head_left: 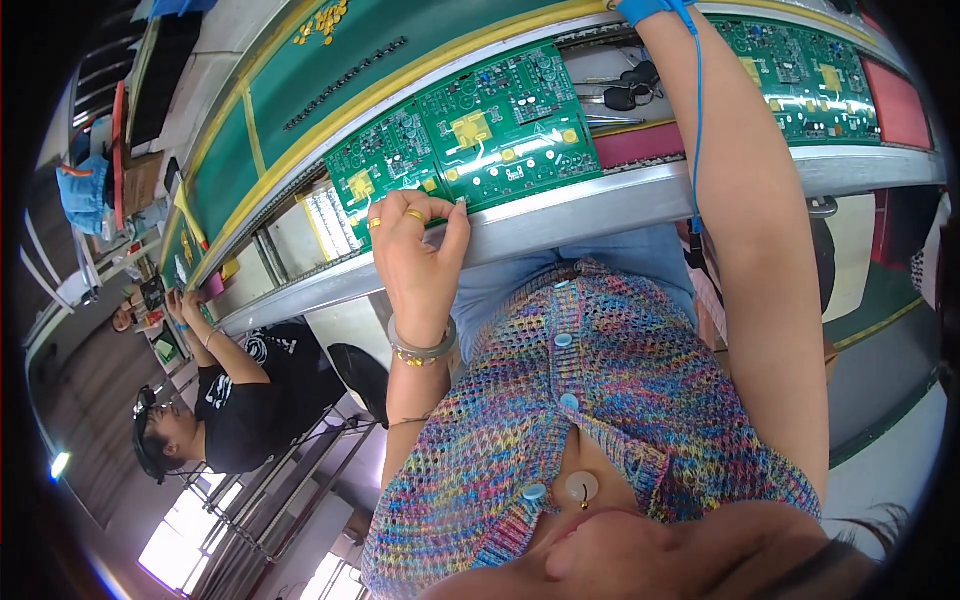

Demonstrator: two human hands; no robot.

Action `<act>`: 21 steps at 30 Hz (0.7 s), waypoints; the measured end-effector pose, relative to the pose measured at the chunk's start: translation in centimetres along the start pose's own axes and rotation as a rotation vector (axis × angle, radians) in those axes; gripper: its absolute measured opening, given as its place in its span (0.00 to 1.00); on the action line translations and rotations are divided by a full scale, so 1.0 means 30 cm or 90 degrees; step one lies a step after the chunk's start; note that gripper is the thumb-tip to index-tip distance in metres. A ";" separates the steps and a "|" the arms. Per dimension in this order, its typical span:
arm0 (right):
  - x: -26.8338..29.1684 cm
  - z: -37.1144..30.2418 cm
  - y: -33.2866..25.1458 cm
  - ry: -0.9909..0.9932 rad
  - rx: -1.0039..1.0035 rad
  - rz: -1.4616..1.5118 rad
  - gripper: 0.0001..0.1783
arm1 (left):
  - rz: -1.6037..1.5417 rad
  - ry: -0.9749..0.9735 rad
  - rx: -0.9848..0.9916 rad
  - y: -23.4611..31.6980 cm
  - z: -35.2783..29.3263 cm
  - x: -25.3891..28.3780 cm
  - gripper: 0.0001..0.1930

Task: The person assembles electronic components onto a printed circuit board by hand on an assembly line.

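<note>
The left hand (415, 240) bends over the near edge of a green rectangular circuit-board panel (510, 120) dotted with small parts and yellow patches. Its fingers are curled inward, and the tips of thumb and index finger come together at the panel's edge, leaving a rounded gap behind them. Whether the tips pinch the panel, or some tiny piece, cannot be told. Two gold-coloured rings sit on the fingers, and a pale, thick round bangle (425, 350) circles the wrist.

The right forearm (745, 190) stretches up to the top border, wearing a bright blue wrist strap (655, 8) with a thin blue cord. The right hand lies past the border, so its opening and hold cannot be told.

The panel is on the bench (225, 175), just behind a grey metal rail (600, 198). Lying flat, its long axis follows the rail, rising from lower left to upper right; a seam crosses it near the middle. To its right are black-handled metal tools (622, 97) and a dark red flat strip (640, 148); beyond the forearm lies a second green circuit board (815, 85). Farther back are a narrow black segmented strip (345, 83) and scattered gold-coloured pieces (322, 20).
</note>
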State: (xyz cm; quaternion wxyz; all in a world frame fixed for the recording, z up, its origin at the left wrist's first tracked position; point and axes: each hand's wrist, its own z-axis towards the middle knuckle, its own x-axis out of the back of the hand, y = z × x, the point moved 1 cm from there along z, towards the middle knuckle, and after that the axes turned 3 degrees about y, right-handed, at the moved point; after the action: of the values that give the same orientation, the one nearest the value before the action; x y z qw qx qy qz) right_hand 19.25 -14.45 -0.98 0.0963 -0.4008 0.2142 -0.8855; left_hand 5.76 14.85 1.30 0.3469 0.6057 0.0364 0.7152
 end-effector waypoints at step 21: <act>0.034 0.000 -0.018 -0.042 -0.019 -0.030 0.07 | 0.051 0.000 0.009 0.009 0.038 -0.019 0.07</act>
State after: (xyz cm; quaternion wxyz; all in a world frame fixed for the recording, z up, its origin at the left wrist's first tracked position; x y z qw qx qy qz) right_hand 18.58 -14.33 -0.04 0.0765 -0.4362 0.2143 -0.8706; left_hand 6.67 13.90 1.25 0.3138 0.6093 0.0175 0.7280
